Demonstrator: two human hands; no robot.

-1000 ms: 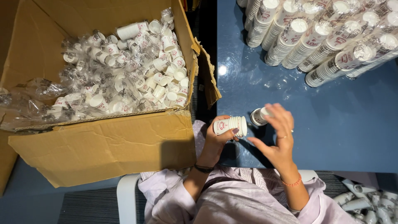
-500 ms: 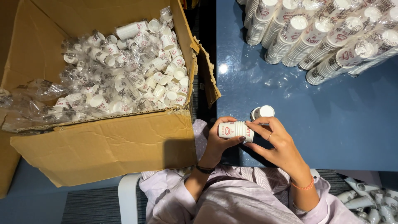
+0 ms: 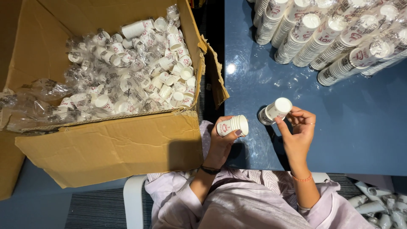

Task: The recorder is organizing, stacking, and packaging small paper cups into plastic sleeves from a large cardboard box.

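Your left hand (image 3: 222, 142) holds a short stack of small white paper cups (image 3: 232, 125) lying on its side, fingers wrapped around it from below, thumb across the front. It sits just off the near edge of the blue table (image 3: 356, 135), in the gap between the table and the cardboard box (image 3: 114, 146).

Your right hand (image 3: 299, 133) holds a second short stack of cups (image 3: 275, 111) above the table surface, tilted, base end turned up toward the camera. The fingers pinch it at the near end, with the thumb on one side and the fingertips on the other. The two stacks are near each other but apart.

The open cardboard box to your left is filled with loose and plastic-wrapped white cups (image 3: 127, 72). One corner flap is torn and hangs toward the table.

At the far right of the table lie several long nested cup rows (image 3: 335, 38), side by side, on their sides. More white cups lie on the floor (image 3: 379, 208) at lower right.
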